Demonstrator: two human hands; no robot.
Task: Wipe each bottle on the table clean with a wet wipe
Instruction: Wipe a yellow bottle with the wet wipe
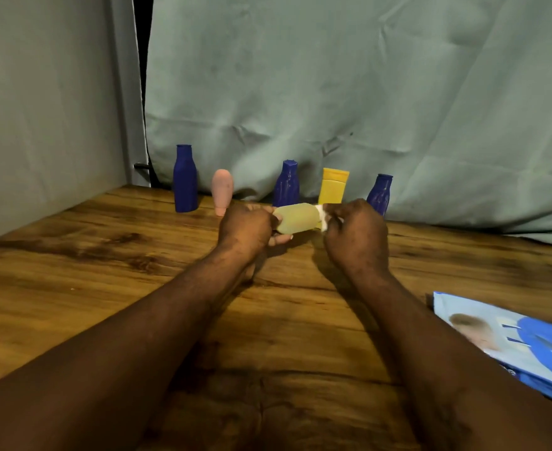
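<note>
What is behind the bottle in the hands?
A yellow tube stands behind the held bottle, a blue bottle beside it. The tube's lower part is covered by the held bottle and the wipe.

Dim, warm, low contrast. Light seems to come from overhead: soft shadows pool on the table [73,288] under the left hand [245,227] and right hand [356,236], with a wide dark patch between the forearms at 6 o'clock. Faint sheen on the wood at 9 o'clock, no hard glare. The curtain [365,76] at 12 o'clock is evenly lit, with a grey-green cast. Everything is soft, with compression smear. The pale bottle [297,218] gripped by the left hand has mushy edges. The wipe [323,219] pinched by the right hand is the brightest spot. The wipes pack [512,340] at 4 o'clock has blurred print. Wide-angle bowing at 9–10 o'clock.
</note>
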